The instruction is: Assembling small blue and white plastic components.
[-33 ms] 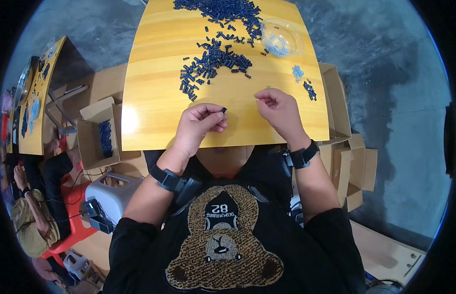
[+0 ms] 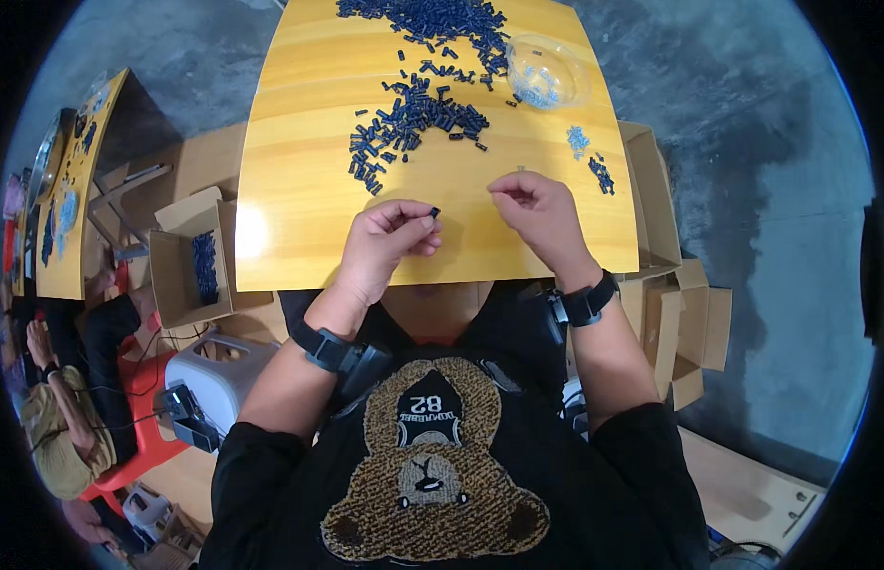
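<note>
Pinched between thumb and fingertips of my left hand (image 2: 390, 242) is a small black plastic piece (image 2: 434, 214), its end poking up past the fingers. My right hand (image 2: 537, 209) is to the right of it, thumb and index finger pressed together; whatever they may hold is too small to make out. A tiny clear piece (image 2: 521, 169) lies on the yellow table (image 2: 309, 228) just beyond the right fingers. Farther out from my hands spreads a loose heap of black plastic pieces (image 2: 418, 116), with a bigger pile (image 2: 437, 17) at the far edge.
A clear round bowl (image 2: 561, 71) with small clear parts stands at the far right. Nearer are a little heap of clear parts (image 2: 578, 142) and a cluster of black pieces (image 2: 602, 176). Cardboard boxes (image 2: 185, 275) flank the table. At left, another person (image 2: 76, 418) sits near a second table.
My right hand has shifted slightly left, toward my left hand. The left hand keeps its place with the black plastic piece.
</note>
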`<control>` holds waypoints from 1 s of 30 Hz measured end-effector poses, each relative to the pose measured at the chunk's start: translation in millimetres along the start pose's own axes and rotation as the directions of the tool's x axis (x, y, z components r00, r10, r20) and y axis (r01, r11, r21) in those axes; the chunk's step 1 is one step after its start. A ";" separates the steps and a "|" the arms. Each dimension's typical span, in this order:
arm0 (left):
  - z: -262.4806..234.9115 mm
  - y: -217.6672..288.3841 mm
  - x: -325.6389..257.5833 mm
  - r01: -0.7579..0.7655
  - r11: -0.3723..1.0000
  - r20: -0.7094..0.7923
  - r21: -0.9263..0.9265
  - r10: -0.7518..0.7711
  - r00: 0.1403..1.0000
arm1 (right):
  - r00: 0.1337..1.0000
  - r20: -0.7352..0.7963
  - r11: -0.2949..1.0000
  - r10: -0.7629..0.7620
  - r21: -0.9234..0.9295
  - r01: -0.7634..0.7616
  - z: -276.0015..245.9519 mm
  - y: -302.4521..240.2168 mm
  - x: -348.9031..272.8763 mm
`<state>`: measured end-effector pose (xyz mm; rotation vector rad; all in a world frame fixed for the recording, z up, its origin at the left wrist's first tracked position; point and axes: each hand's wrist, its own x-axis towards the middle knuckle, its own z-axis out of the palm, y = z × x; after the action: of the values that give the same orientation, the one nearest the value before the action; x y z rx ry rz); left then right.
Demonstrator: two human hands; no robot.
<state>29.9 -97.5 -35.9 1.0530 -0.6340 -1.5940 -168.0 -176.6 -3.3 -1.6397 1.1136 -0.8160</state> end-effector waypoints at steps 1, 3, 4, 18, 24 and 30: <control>1.1 -0.7 -0.8 0.008 0.999 -0.001 -0.041 -0.008 1.000 | 1.000 0.003 1.000 0.001 -0.001 -0.001 3.5 -4.2 0.1; 3.5 -4.6 -1.8 0.017 0.996 -0.005 -0.085 -0.018 1.000 | 0.971 0.178 0.930 0.161 0.302 -0.209 10.8 -15.8 0.5; 4.9 -8.4 -1.6 0.013 0.998 -0.003 -0.066 -0.014 1.000 | 0.970 0.182 0.930 0.161 0.302 -0.210 15.0 -14.8 1.0; -1.0 -9.3 0.0 0.039 0.996 0.038 -0.078 -0.036 0.999 | 0.962 0.197 0.858 0.190 0.443 -0.261 43.6 -3.8 -1.7; -1.0 -10.3 1.2 0.047 0.995 0.055 -0.093 -0.042 0.998 | 0.963 0.177 0.883 0.203 0.391 -0.258 42.7 -5.7 -1.0; -0.7 -8.4 0.4 0.056 0.995 0.055 -0.083 -0.051 0.997 | 0.956 0.180 0.885 0.234 0.367 -0.286 43.7 -8.1 -1.7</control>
<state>26.5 -95.4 -43.4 0.9749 -0.5733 -1.6855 -127.6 -159.2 -9.6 -1.1630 0.9781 -0.6899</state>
